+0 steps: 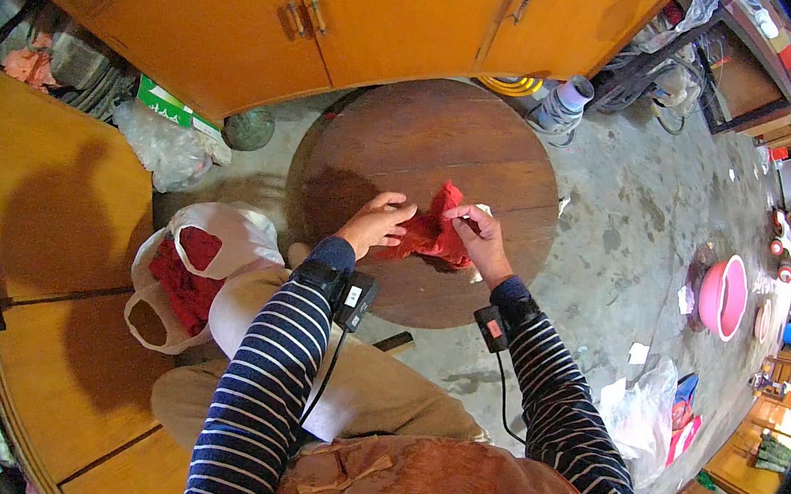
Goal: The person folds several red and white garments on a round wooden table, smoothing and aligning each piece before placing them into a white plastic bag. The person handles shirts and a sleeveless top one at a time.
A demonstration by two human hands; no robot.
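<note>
A piece of red cloth lies crumpled on a round, dark wooden table, with one part of it standing up. My right hand is at the cloth's right side, thumb and forefinger close together; whether they pinch any of it is too small to tell. At the cloth's left edge is my left hand, fingers spread and apparently holding nothing. A small white thing shows partly behind my right hand. Beside my left leg, a white plastic bag stands with more red cloth inside.
Wooden cabinets stand beyond the table. A cup-shaped container and a yellow coil are near its far right edge. A pink basin and a clear plastic bag lie on the concrete floor at right.
</note>
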